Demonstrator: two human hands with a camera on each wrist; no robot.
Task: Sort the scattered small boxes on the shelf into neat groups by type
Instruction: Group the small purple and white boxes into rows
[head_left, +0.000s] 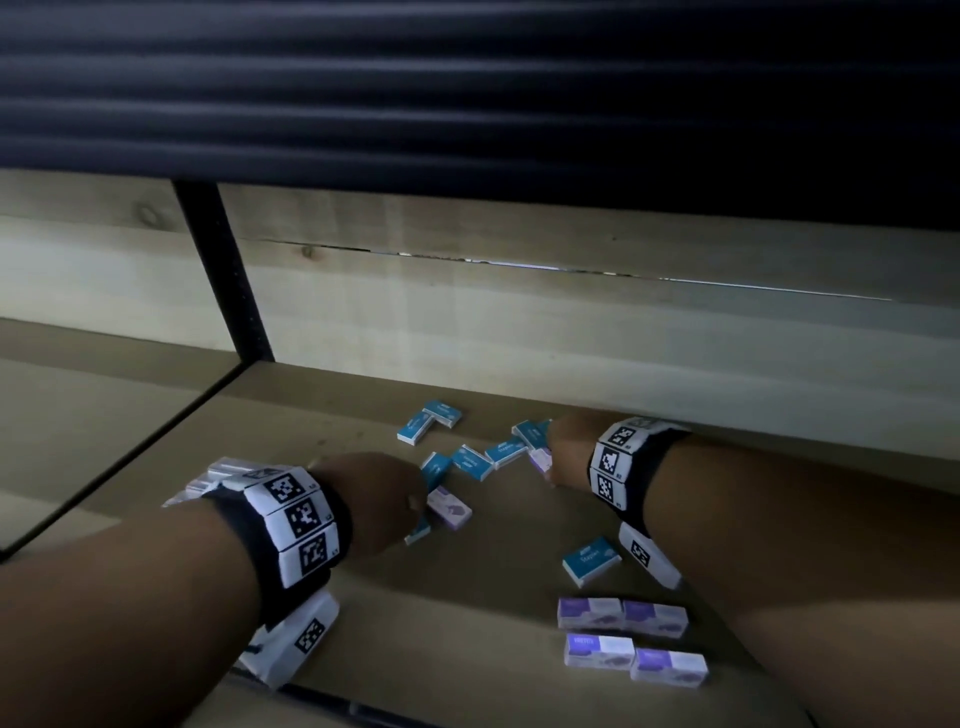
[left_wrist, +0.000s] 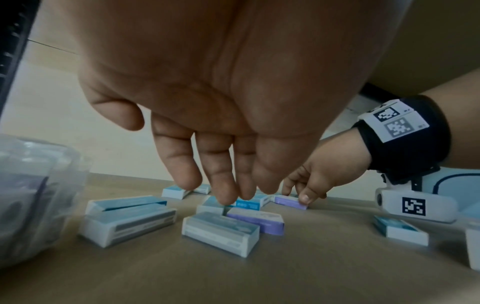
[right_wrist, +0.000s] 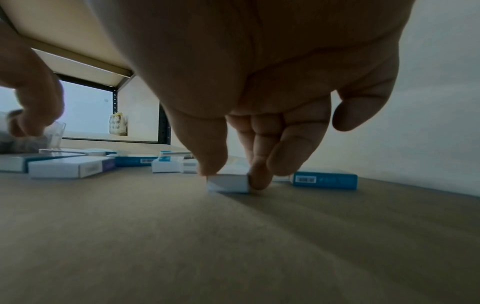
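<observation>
Nearest the shelf's front edge, four purple boxes lie flat in a tidy block, two by two, sides touching. Just behind them a single blue box lies alone on the brown shelf, beside the right forearm.

Farther in, the left hand reaches down among the loose boxes. Its fingers hang straight and close together, tips down over a blue box that lies behind a purple box; whether the tips touch it or only hover cannot be told, and nothing is gripped. In the head view that purple box lies just right of the knuckles, with a blue one half hidden under the hand. In front of it in the left wrist view sits another pale blue box, and to its left two more stacked ones.

Farther still, the right hand pinches a small purple box that rests flat on the shelf: the thumb presses one end, a fingertip the other, and the remaining fingers curl just behind. A blue box lies right beside it, nearly touching.

Between and beyond the hands, more blue boxes lie scattered at odd angles, and a pair lies farthest back, near the pale wooden back wall.
</observation>
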